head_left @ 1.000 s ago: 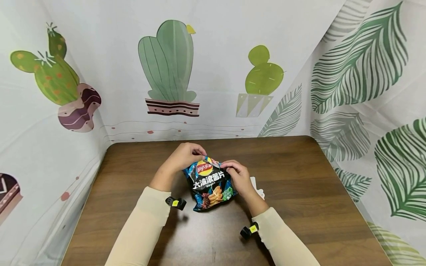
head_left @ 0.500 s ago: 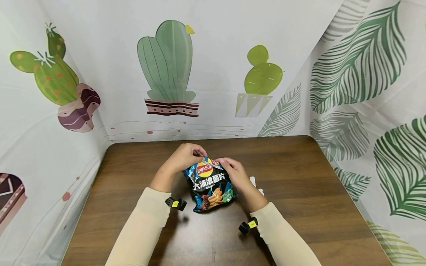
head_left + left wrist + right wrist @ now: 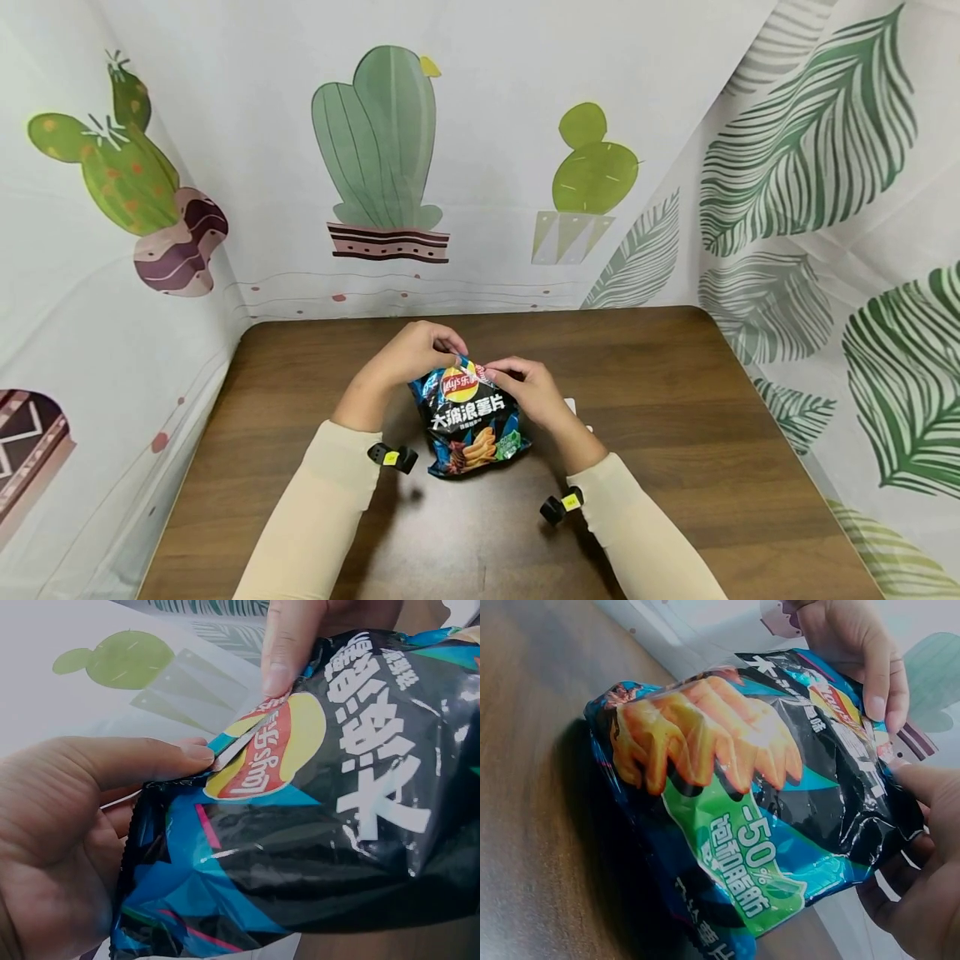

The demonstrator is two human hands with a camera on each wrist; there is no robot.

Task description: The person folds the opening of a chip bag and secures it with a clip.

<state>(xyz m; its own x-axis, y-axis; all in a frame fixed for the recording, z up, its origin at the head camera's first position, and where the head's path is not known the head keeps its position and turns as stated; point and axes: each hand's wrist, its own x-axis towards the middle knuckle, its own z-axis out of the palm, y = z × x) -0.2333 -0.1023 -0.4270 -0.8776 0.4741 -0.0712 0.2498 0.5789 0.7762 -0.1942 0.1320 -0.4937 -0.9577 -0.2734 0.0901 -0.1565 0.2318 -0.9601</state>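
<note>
A black and blue bag of potato chips (image 3: 467,421) stands tilted over the table in the head view, its printed front toward me. My left hand (image 3: 416,354) pinches the top edge near its left corner, thumb on the front. Close by on the same edge, my right hand (image 3: 531,390) grips the bag with its thumb on the front. In the left wrist view, the bag's top seam (image 3: 238,746) is creased between the two hands. Fingers of the right hand (image 3: 937,847) curl behind the bag in the right wrist view. Whether the seam is torn, I cannot tell.
A small white object (image 3: 572,405) lies on the brown wooden table (image 3: 660,417), partly hidden by the right forearm. Behind the table hangs a white cloth (image 3: 495,167) printed with cacti and leaves. Each wrist wears a black band device (image 3: 393,457).
My right hand has moved a little left along the top edge, closer to the left hand. The bag has shifted slightly left. My left hand keeps its pinch, almost still.
</note>
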